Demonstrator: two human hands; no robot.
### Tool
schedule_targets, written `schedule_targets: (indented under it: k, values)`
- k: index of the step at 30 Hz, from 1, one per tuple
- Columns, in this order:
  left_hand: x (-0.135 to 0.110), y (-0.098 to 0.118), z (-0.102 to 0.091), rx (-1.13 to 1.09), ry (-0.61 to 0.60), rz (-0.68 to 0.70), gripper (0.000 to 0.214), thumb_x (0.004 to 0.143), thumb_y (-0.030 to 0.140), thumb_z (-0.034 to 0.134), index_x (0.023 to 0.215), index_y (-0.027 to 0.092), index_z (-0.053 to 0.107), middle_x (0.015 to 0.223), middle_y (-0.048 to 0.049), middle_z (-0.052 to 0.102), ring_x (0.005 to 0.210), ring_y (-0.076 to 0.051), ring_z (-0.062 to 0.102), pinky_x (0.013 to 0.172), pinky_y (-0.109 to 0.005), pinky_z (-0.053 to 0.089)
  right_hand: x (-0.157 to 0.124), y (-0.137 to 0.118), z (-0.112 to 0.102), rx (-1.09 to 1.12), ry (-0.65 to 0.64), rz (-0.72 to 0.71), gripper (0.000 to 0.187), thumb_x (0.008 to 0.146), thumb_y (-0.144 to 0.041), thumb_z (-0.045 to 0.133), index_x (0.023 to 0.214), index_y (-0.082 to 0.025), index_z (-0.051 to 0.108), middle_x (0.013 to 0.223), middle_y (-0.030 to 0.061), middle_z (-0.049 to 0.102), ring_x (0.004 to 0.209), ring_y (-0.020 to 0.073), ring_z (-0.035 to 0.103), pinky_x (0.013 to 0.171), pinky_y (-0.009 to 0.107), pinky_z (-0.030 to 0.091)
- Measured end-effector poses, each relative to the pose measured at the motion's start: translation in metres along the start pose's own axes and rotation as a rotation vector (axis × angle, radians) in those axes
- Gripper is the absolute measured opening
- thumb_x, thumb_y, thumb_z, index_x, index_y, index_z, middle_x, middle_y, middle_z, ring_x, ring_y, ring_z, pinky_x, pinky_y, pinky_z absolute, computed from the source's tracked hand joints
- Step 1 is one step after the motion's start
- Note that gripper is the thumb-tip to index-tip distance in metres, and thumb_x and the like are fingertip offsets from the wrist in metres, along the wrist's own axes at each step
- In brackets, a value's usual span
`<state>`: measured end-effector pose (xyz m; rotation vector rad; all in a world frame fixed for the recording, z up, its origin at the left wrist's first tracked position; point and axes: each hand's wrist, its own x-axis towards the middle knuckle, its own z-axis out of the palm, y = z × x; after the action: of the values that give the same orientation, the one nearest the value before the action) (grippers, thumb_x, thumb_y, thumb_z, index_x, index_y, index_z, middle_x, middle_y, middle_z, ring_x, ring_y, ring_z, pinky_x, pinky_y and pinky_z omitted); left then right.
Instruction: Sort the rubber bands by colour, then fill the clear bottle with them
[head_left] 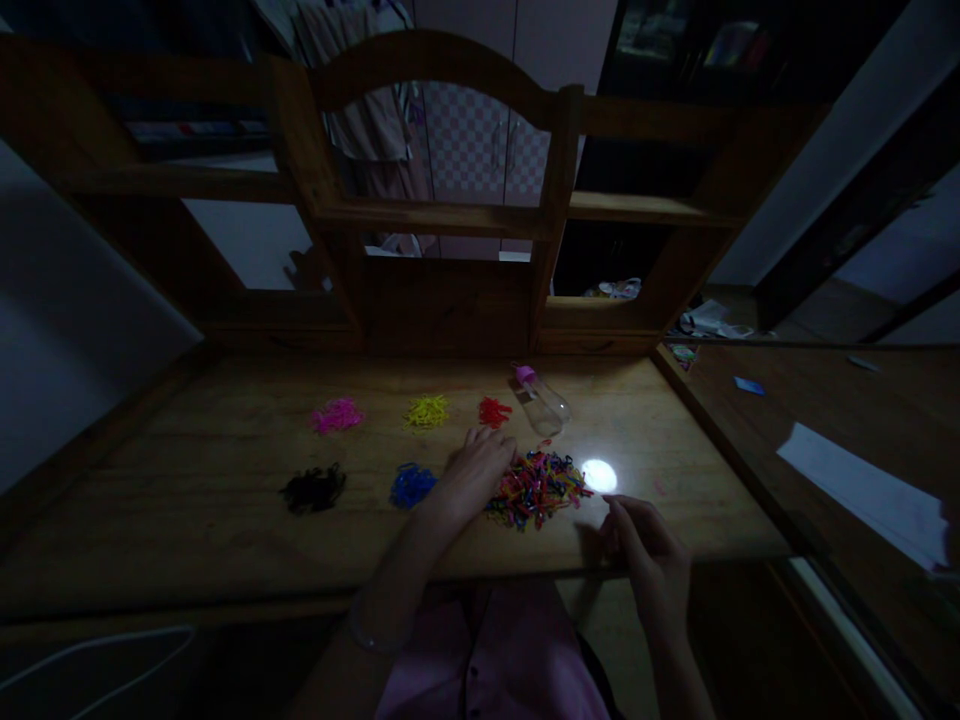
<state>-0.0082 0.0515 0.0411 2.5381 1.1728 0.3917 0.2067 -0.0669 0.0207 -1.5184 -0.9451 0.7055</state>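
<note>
A mixed heap of small coloured loops, like rubber bands (536, 488), lies on the wooden desk. My left hand (480, 462) is at the heap's left edge, back upward. Its fingers are bent together and their tips are partly hidden, so what they hold cannot be made out. To the right of the heap, my right hand (649, 540) is closed, thumb and forefinger pressed together; anything between them is too small to name. Around the left hand lie a red pile (494, 411), a yellow pile (427, 411), a blue pile (412, 486), a pink pile (337, 414) and a black pile (313, 489).
A clear bottle with a pink cap (543, 402) lies behind the heap. A bright light spot falls on the desk (697, 500) near the right hand. A wooden shelf unit (450, 215) rises at the back. White paper (862, 490) lies on the surface at right.
</note>
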Motion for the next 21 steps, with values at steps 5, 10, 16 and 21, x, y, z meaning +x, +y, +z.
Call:
schedule_targets:
  k: [5,10,16,21]
  values:
    - [-0.003,-0.001,0.001,0.044,0.009,0.019,0.017,0.083,0.006,0.048,0.095,0.018,0.052,0.108,-0.0090,0.055,0.105,-0.024,0.046,0.095,-0.040,0.035,0.000,0.003,0.000,0.011,0.002,0.001,0.027,0.082,-0.043,0.064,0.092,-0.018,0.067,0.064,0.0000,0.059,0.052,0.0117,0.051,0.046,0.021,0.042]
    - [-0.007,-0.001,0.000,0.013,0.031,-0.028,0.018,0.084,0.007,0.046,0.096,0.019,0.051,0.111,-0.0084,0.054,0.103,-0.023,0.046,0.093,-0.038,0.036,0.001,0.006,-0.002,-0.008,-0.008,-0.002,0.026,0.082,-0.042,0.064,0.092,-0.019,0.067,0.065,-0.0006,0.060,0.051,0.0111,0.052,0.046,0.020,0.044]
    - [-0.007,-0.004,-0.007,-0.132,0.103,-0.050,0.015,0.090,0.012,0.042,0.096,0.019,0.054,0.099,-0.0065,0.058,0.098,-0.021,0.049,0.091,-0.036,0.039,0.000,0.002,0.000,-0.005,0.022,-0.028,0.028,0.082,-0.044,0.064,0.090,-0.018,0.068,0.062,-0.0004,0.059,0.049,0.0113,0.052,0.044,0.020,0.043]
    - [-0.006,-0.009,-0.010,-0.354,0.159,-0.126,0.014,0.088,0.017,0.046,0.093,0.019,0.059,0.099,-0.0065,0.062,0.097,-0.020,0.055,0.087,-0.032,0.044,0.000,0.002,0.001,-0.030,0.027,-0.042,0.027,0.082,-0.043,0.063,0.090,-0.017,0.068,0.062,-0.0002,0.059,0.051,0.0115,0.052,0.047,0.021,0.044]
